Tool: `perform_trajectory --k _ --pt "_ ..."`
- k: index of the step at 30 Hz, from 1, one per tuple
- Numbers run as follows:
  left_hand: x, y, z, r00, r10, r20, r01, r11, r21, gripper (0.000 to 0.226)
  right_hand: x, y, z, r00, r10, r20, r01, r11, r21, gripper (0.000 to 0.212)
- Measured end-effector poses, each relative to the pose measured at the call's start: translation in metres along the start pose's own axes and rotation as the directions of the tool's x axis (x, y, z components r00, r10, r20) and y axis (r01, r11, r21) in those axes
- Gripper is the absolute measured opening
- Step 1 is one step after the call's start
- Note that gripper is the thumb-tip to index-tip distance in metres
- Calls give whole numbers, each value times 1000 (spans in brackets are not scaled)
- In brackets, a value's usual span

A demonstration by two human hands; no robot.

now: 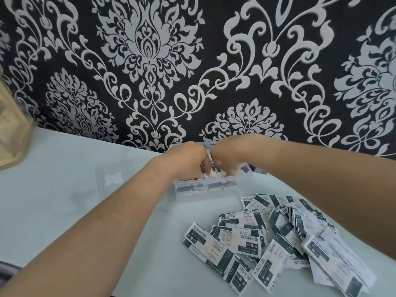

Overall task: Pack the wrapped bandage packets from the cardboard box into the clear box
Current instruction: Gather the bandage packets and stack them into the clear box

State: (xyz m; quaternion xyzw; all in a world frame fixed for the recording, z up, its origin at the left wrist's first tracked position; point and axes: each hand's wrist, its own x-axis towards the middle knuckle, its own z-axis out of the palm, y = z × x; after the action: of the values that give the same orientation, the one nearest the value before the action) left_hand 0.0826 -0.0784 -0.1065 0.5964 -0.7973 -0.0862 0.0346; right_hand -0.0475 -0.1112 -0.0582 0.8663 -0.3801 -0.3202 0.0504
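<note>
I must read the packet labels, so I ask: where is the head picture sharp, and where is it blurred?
Head view: the loose packets are sharp enough to read the large print; the left hand and right hand in the clear box are blurred; light is soft.

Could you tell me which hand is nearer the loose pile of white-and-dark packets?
Right. The right hand is over the clear plastic box behind the pile; the left hand farther left.

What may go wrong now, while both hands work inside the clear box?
1. The left hand and right hand crowd the small clear box; packets inside it may get bent or pushed out.
2. The right forearm passes close by the loose pile of packets; pulling back may scatter it.
</note>
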Motion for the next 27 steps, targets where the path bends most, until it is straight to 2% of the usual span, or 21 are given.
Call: perform_trajectory --k 4,7,9,12,14,16,18,19,20,22,24,27 --pt "-4 1 -6 1000 -10 23 10 1000 1 40 1 11 4 995 -45 -89 58 987 150 9" --pt "-9 5 -7 999 -12 34 11 999 44 43 -4 13 14 986 -55 -158 104 941 322 13" --pt "-12 8 -12 999 -43 10 43 999 33 43 -17 14 21 952 13 -307 154 845 513 18" --pt "-22 26 -28 986 -129 -108 116 986 -119 40 -58 19 36 855 223 -469 272 577 770 12" --pt "-37 49 -39 967 -137 -213 88 970 -225 38 -86 25 53 802 318 -505 338 455 824 10" --pt "-53 78 -40 980 -91 -175 53 976 -210 35 -110 28 74 806 346 -481 328 416 848 7" --pt "-64 105 -28 1000 -29 2 29 986 -166 31 -128 26 98 848 329 -414 259 424 868 1" --pt "-67 114 -19 995 -11 100 24 990 -136 30 -134 23 108 874 310 -375 214 448 868 5" --pt "-69 119 -10 983 -8 183 25 995 -94 36 -138 18 116 896 288 -339 168 487 857 13" --pt "-70 123 10 958 -54 282 58 998 -7 64 -140 7 130 926 236 -295 105 589 801 30" --pt "-71 123 23 954 -99 282 99 995 14 74 -137 -3 142 947 171 -271 75 704 706 49" --pt "-69 123 35 966 -141 217 156 986 -56 67 -129 -14 156 955 112 -274 83 787 611 63"
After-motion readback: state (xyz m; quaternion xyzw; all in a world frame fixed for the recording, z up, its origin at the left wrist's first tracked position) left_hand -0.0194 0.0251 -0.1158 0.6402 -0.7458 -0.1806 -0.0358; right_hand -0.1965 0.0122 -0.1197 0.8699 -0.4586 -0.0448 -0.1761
